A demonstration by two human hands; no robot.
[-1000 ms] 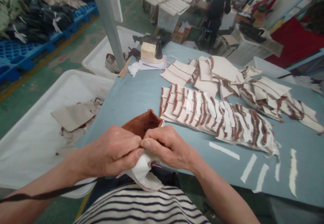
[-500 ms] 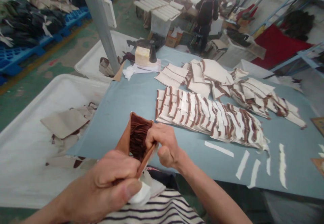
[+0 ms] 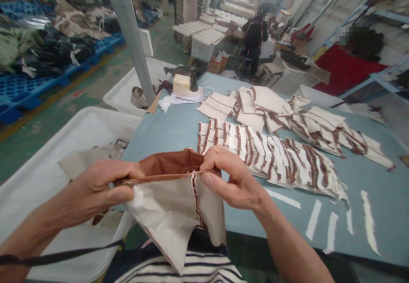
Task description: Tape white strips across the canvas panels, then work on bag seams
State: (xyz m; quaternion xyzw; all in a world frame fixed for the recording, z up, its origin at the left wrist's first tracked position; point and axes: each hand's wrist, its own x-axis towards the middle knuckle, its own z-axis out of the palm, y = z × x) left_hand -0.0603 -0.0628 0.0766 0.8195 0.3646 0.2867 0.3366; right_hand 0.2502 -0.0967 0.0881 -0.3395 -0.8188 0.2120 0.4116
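Note:
Between my hands hangs a sewn fabric bag piece (image 3: 166, 197), off-white outside with a brown lining and a stitched brown seam down its front. My left hand (image 3: 105, 183) pinches the left end of its upper edge, thumb in front and fingers behind. Closed on the same edge, just right of the seam, is my right hand (image 3: 228, 176). The brown mouth gapes a little between them. Beyond my right hand, a row of overlapping off-white and brown sewn pieces (image 3: 268, 155) lies on the blue-grey table (image 3: 159, 129), with white strips across several of them.
Loose white strips (image 3: 313, 220) lie near the table's front edge. Behind the row is a heap of off-white panels (image 3: 271, 99). A white bin (image 3: 79, 125) with fabric pieces stands at left, near a grey post (image 3: 131, 40). A yellowish block (image 3: 181, 85) sits at the table's back corner.
The bag piece has turned so its off-white outside and seam face me. My left hand has moved left and up, and the upper edge is stretched wider between my hands.

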